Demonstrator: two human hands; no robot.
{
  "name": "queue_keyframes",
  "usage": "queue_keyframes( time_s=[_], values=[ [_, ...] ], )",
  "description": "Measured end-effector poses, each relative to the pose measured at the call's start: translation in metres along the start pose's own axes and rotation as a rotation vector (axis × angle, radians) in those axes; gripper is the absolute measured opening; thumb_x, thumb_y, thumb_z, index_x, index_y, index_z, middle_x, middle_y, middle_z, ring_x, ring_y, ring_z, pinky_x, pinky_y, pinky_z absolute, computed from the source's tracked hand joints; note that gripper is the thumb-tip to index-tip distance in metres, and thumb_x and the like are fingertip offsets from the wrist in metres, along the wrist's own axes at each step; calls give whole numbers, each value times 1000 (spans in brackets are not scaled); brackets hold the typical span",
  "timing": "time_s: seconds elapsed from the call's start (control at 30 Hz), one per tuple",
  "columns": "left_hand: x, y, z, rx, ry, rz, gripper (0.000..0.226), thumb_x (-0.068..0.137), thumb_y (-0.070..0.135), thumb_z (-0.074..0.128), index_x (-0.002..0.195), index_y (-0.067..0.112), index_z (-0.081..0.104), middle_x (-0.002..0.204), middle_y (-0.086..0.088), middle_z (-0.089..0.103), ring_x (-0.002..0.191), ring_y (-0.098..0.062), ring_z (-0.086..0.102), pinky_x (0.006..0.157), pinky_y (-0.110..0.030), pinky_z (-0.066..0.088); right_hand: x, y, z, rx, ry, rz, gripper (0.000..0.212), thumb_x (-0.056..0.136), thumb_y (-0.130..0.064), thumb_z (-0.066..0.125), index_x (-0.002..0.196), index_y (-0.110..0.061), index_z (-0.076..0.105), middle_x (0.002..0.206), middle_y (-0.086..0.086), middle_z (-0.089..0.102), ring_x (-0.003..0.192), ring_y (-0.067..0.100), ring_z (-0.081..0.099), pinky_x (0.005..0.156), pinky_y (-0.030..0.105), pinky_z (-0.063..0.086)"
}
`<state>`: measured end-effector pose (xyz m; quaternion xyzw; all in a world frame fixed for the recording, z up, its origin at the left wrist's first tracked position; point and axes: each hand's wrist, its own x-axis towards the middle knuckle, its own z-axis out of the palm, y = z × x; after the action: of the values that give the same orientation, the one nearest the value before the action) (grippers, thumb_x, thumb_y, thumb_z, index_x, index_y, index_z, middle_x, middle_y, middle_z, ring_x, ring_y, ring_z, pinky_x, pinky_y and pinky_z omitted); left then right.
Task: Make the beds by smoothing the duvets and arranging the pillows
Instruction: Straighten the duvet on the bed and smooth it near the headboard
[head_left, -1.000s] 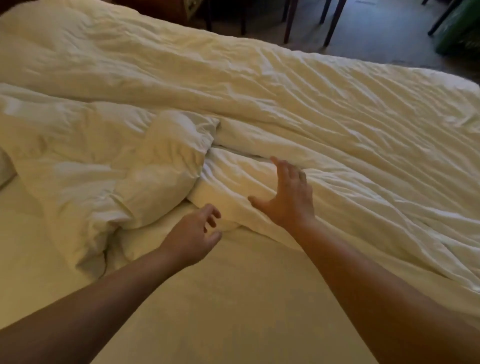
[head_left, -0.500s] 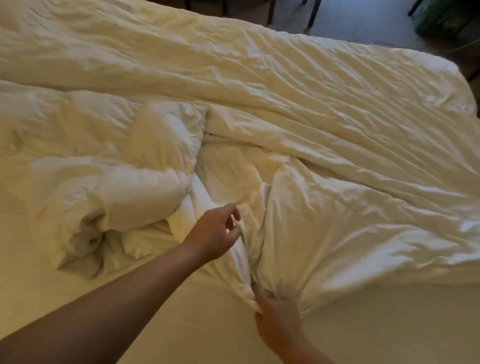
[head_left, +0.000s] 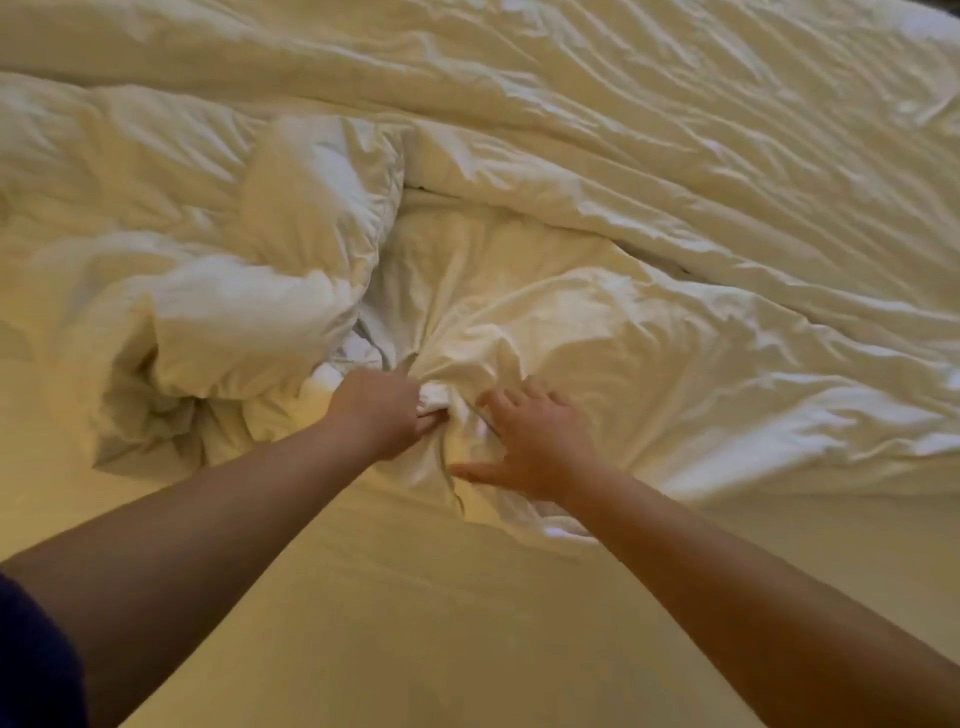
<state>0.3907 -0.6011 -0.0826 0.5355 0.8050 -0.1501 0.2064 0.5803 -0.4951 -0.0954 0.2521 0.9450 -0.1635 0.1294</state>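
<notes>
Two bare hands reach forward over a bed, seen from a head camera looking down. The left hand (head_left: 382, 413) is closed in a fist around a gathered bunch of white duvet (head_left: 597, 332), fabric pinched tight between fingers and palm. The right hand (head_left: 535, 447) lies just beside it with fingers spread and fairly straight, resting on the same bunched fabric without gripping it. The hands are close together but not touching.

The duvet covers the far and right part of the bed, heavily creased, with its near edge pulled into a knot of folds where the hands meet. To the left, a thick lump of duvet (head_left: 218, 291) is rolled over on itself. The bare sheet (head_left: 395, 613) shows nearest the camera, beneath both forearms. No pillows are in view.

The job looks barely begun: the cover is neither flat nor drawn up. The main risk is that a pull from this single bunched point would drag the fabric into a tighter twist instead of spreading it, since the grip is narrow and the rolled lump on the left would likely stay folded under. A hard tug might also slide the whole duvet askew across the bed.
</notes>
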Motion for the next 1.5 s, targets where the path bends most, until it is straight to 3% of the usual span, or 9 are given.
queue_keyframes(
  time_s=[0.23, 0.37, 0.5, 0.7, 0.9, 1.1, 1.17, 1.33, 1.5],
  values=[
    [-51, -20, -18, -448, -1129, -365, 136, 47, 83, 82, 146, -1, 42, 120, -18, 64, 111, -29, 69, 89, -36, 59, -32, -17, 33, 140, -436, -209, 63, 84, -39, 73, 141, -29, 48, 120, 4, 68, 111, 32, 65, 84, 38, 48],
    [-20, -47, -35, -623, -440, -179, 80, 75, 53, 86, 136, 20, 45, 121, -10, 62, 100, -29, 72, 83, -44, 62, -20, -19, 8, 259, -348, -226, 76, 74, -44, 79, 144, -41, 52, 104, -16, 64, 104, 14, 62, 81, 29, 44],
    [7, -84, -32, 182, 213, -153, 84, 78, 56, 68, 150, 29, 35, 157, -11, 28, 146, -40, 13, 120, -63, 2, 22, -37, -10, 312, -247, -199, 73, 71, -71, 69, 134, -35, 63, 117, -9, 61, 116, 18, 57, 101, 37, 46],
    [-5, -148, -15, -75, 279, -390, 32, 105, 21, 45, 136, 26, 53, 129, -14, 50, 104, -44, 58, 88, -52, 49, 72, -90, -17, 298, 142, -8, 49, 90, -59, 68, 130, -33, 61, 116, -8, 65, 114, 20, 55, 94, 39, 46],
    [-40, -236, -20, -400, 410, -777, 61, 95, 13, 54, 152, 20, 35, 144, -14, 43, 118, -45, 56, 90, -52, 47, 118, -124, -23, 159, 60, 1, 64, 89, -73, 60, 139, -33, 57, 132, -3, 62, 125, 25, 52, 102, 46, 43],
    [-68, -290, -16, -231, -29, -1138, 98, 89, 37, 73, 162, 17, 12, 166, -14, 0, 145, -43, 30, 112, -66, 28, 148, -186, -20, 300, -140, 121, 100, 65, -101, 50, 140, -34, 58, 130, -5, 66, 121, 24, 60, 102, 49, 49],
    [-69, -282, -15, 69, 138, -1006, 88, 100, 33, 52, 163, 13, -6, 160, -16, -37, 154, -44, 7, 117, -73, 8, 148, -213, -13, 367, -288, 134, 94, 75, -89, 60, 146, -28, 53, 136, 0, 63, 123, 26, 61, 103, 47, 50],
    [-75, -249, 25, 148, 307, -35, 75, 99, 24, 31, 163, 35, -5, 172, -1, -10, 156, -29, -13, 125, -56, -7, 132, -278, 13, 405, -282, -95, 27, 100, -45, 63, 111, -20, 65, 102, 3, 67, 96, 26, 66, 79, 38, 52],
    [-118, -329, 43, -4, -63, -741, 75, 99, 57, 37, 163, 33, 6, 172, -5, 7, 157, -33, 5, 126, -55, -2, 95, -279, 24, 361, -500, -232, 21, 91, -36, 74, 103, -24, 61, 95, -1, 66, 89, 23, 65, 77, 38, 51]
  ],
)
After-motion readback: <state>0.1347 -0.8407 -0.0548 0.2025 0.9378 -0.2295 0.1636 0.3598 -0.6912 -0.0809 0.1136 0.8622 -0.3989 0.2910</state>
